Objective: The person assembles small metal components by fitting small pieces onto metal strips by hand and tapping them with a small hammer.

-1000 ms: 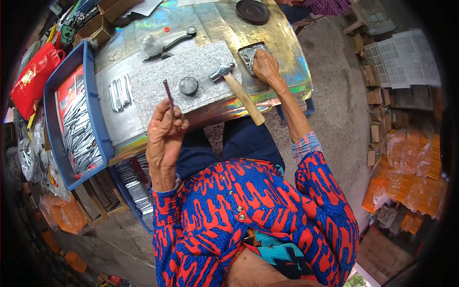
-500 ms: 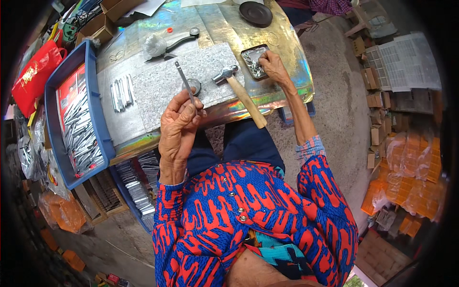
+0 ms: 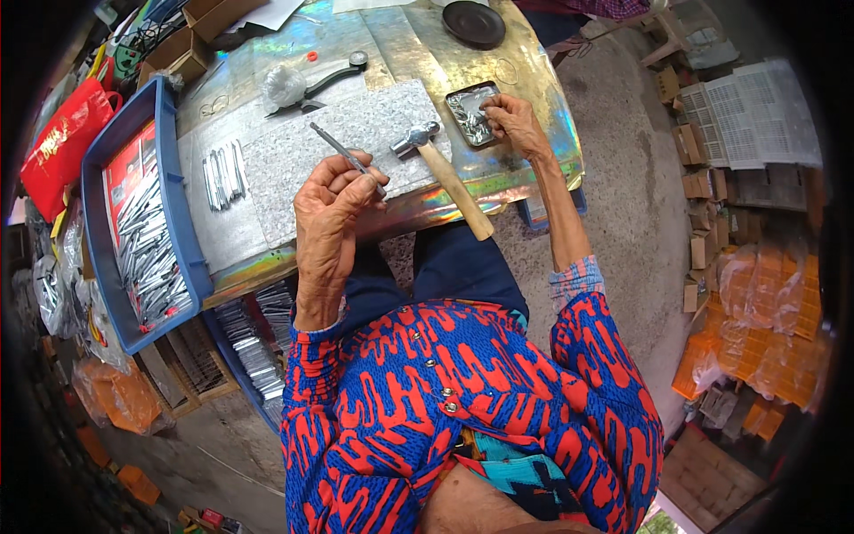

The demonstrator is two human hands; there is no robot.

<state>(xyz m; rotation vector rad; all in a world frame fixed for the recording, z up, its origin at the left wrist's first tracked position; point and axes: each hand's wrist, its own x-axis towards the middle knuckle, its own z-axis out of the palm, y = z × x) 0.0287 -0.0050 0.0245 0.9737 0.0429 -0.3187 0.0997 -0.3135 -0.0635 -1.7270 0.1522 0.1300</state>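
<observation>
Between the thumb and fingers of my left hand is a slim grey metal bar, tilted with its far end up and to the left. My right hand is at the right side of a dark rectangular tray of small shiny metal pieces. Its thumb and fingertips are pinched together over the tray's edge; whatever is between them is too small to name. A ball-peen hammer lies between my hands, its wooden handle reaching past the table's near edge. Below the bar is a speckled grey slab.
Left of the slab lies a row of metal strips. A blue bin of similar strips stands at the table's left edge. Farther back are a black-handled tool, a clear plastic bundle and a dark round dish.
My left hand has tilted the bar further left and lowered its far end. My right hand has drawn back slightly to the right, its fingertips lifting from among the tray's pieces.
</observation>
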